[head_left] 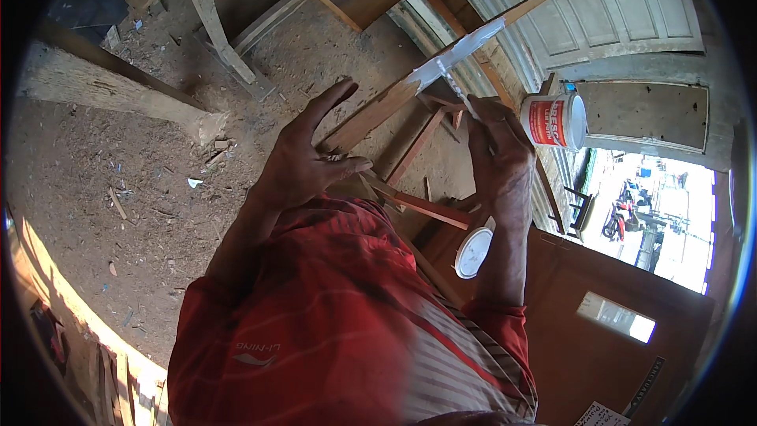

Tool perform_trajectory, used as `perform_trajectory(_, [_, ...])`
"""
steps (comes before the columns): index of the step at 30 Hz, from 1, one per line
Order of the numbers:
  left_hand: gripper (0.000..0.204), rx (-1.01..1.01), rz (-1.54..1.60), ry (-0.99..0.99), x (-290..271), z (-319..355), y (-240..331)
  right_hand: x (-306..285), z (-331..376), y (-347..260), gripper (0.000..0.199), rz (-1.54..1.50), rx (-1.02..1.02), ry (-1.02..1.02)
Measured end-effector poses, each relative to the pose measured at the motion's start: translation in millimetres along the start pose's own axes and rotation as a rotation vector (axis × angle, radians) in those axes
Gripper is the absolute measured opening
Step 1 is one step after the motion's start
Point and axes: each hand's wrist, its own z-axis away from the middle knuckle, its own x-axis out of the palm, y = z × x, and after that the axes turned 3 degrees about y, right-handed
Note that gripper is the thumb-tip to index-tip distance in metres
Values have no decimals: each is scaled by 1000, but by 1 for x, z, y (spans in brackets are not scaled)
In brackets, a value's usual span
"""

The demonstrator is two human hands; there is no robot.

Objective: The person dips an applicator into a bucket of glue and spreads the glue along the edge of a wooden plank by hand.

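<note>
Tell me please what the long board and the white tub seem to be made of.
Long board: probably wood, dull and unpolished, from its streaky brown surface outside the white coating. White tub: likely plastic, slightly glossy, from its smooth round wall.

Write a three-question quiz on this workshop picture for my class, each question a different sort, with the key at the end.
1. Multiple choice: What is the right hand holding?
A) a hammer
B) a thin tool with white on it
C) a glove
2. True or false: The white coating covers the plank from end to end.
3. Fill in the blank: In the picture, the red-and-white bucket is to the ____ of the right hand.

Key:
1. B
2. False; bare wood shows toward both ends.
3. right
</note>
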Motion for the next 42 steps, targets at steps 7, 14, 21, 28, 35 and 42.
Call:
perform_trajectory(7, [51, -54, -96, -55, -2, 10, -30, -3, -9, 26, 28, 162, 32, 19])
perform_trajectory(14, [28, -27, -157, 42, -3, 19, -69, -5, -33, 29, 28, 218, -85, 4])
perform_trajectory(21, [29, -40, -76, 10, 5, 22, -52, -7, -52, 31, 29, 278, -246, -90])
perform_trajectory(28, [53, -27, -134, -69, 2, 18, -37, 1, -72, 38, 26, 496, -269, -157])
perform_trajectory(35, [61, -8, -63, -74, 5, 16, -34, -5, -74, 100, 24, 290, -226, 79])
perform_trajectory(42, [64, -22, -96, -73, 3, 15, -38, 7, -34, 75, 27, 211, -133, 0])
